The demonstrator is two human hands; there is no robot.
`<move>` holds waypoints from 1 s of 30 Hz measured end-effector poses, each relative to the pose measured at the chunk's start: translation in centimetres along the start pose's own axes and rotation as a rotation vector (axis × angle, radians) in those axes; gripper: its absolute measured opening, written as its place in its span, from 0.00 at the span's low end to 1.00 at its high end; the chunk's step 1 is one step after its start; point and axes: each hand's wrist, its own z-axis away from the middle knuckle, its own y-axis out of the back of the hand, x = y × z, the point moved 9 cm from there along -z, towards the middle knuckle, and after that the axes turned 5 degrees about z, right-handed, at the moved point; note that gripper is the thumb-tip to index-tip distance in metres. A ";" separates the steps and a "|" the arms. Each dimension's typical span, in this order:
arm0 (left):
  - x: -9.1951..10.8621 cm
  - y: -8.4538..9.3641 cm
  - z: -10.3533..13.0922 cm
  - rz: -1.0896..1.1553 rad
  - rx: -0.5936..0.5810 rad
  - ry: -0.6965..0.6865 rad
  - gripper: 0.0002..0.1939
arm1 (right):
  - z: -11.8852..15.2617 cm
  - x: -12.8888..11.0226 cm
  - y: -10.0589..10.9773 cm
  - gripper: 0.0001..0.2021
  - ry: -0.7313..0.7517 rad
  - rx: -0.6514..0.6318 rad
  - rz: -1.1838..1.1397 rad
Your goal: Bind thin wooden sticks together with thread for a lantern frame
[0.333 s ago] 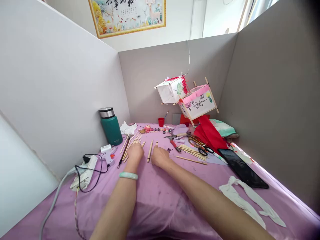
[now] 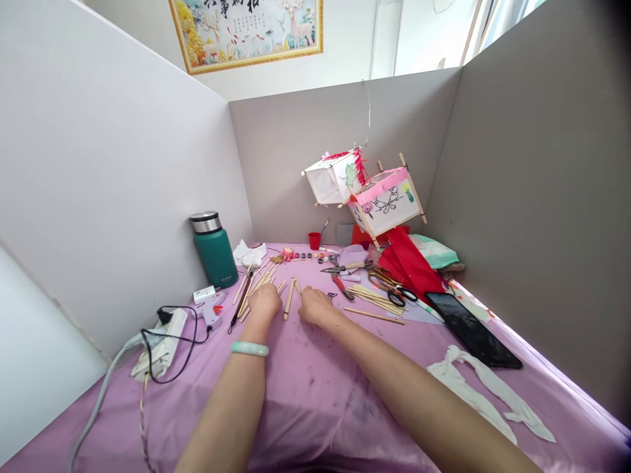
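Note:
My right hand (image 2: pixel 315 307) is closed round a short wooden stick (image 2: pixel 298 287), whose far end shows beyond the fingers. That stick leans toward another wooden stick (image 2: pixel 289 301) lying between my hands, their far ends close together; I cannot tell if they touch. My left hand (image 2: pixel 265 303), below it a pale green bangle (image 2: pixel 250 349), rests with curled fingers beside a spread of thin wooden sticks (image 2: pixel 256 282). What its fingers hold, if anything, is hidden. A dark, slim brush-like tool (image 2: pixel 241 300) lies left of it.
A green bottle (image 2: pixel 215 253), a glue gun (image 2: pixel 211 309) and a power strip (image 2: pixel 160 345) stand left. Two paper lanterns (image 2: pixel 387 200) hang at the back. Pliers (image 2: pixel 342 287), scissors (image 2: pixel 396 295), more sticks (image 2: pixel 377 300), a phone (image 2: pixel 473 330) and white gloves (image 2: pixel 473 391) lie right.
The stick in my right hand has tilted, its far end swinging left toward the stick between my hands. My left hand stays among the sticks. The view has shifted slightly.

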 end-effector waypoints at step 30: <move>9.9 -0.7 4.0 1.334 -0.328 -0.514 0.14 | 2.5 5.9 2.5 0.05 0.277 0.298 -0.493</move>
